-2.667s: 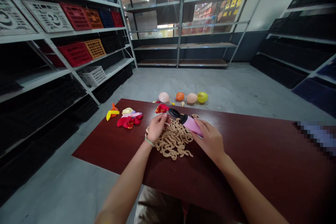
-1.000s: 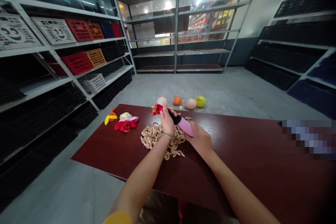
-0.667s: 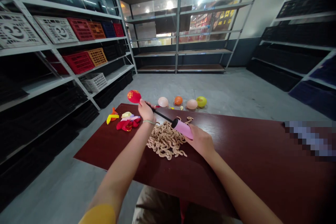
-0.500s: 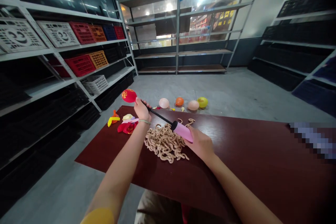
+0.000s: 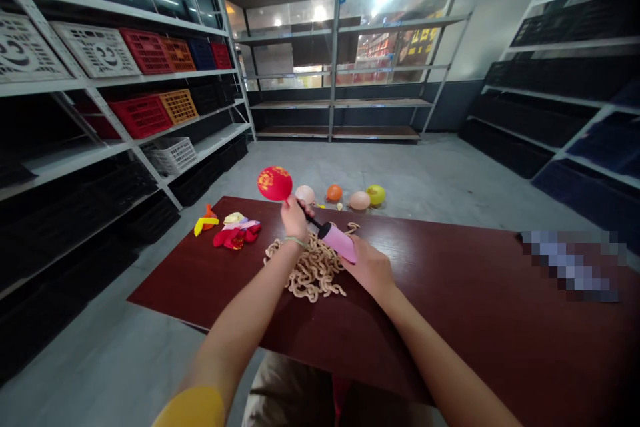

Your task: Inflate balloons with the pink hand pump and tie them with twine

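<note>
A balloon pump [image 5: 339,243] with a pink barrel and a black shaft slants between my hands above the table. My left hand [image 5: 295,220] is closed around its black far end, pinching the neck of a red balloon [image 5: 275,183] there. The balloon is partly inflated and has yellow printing. My right hand [image 5: 371,268] wraps the near end of the pink barrel. Below the pump lies a heap of beige, curled, worm-like pieces [image 5: 313,277], partly covered by my left wrist. Flat red and pale balloons [image 5: 237,233] lie to the left, beside yellow and orange ones [image 5: 206,221].
Beyond the far edge of the dark red table [image 5: 440,320], several inflated balloons [image 5: 359,200] rest on the floor. A blurred-out item [image 5: 570,265] lies at the table's right. Shelving with crates [image 5: 143,50] stands left; more racks stand behind and right.
My hands have come closer together, and less of the black shaft shows. The red balloon has grown rounder and moved right with my left hand. The view has shifted slightly.
</note>
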`<state>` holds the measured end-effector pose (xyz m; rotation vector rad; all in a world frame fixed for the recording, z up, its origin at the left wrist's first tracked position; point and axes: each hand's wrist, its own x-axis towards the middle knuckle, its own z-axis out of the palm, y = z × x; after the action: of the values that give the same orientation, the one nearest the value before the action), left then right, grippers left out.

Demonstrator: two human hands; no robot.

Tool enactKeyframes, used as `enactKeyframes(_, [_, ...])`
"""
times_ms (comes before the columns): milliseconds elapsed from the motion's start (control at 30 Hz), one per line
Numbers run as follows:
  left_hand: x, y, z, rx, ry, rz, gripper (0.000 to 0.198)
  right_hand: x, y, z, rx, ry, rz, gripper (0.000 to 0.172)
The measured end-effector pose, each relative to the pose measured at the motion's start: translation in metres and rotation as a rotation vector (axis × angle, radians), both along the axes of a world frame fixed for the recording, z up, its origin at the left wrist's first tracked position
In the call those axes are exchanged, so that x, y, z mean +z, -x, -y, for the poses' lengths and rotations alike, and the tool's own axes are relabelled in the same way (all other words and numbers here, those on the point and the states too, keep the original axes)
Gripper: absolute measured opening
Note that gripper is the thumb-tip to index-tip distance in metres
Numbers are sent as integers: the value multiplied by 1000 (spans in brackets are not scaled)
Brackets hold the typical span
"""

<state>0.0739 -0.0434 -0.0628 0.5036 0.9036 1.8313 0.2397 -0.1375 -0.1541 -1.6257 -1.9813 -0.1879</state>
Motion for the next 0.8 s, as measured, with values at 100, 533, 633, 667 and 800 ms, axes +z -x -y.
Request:
enactKeyframes(100, [26,45,-20,67,-61,-7,18,2,6,-1,35,-2,-19,42])
enactKeyframes(533, [-7,-57,0,-268,-175,-95,24,-3,4,-3,-199,5,-197,42])
enactKeyframes(633, [-11,-42,-2,-228,-95,-90,24,1,5,-3,-126,24,-143,42])
enactKeyframes(667, [-9,-29,-5,-197,-61,-82,23,2,6,-3,-87,27,-118,41])
enactKeyframes(800, [17,39,-28,-74,-52,-41,16,2,10,-5,34,17,-80,41])
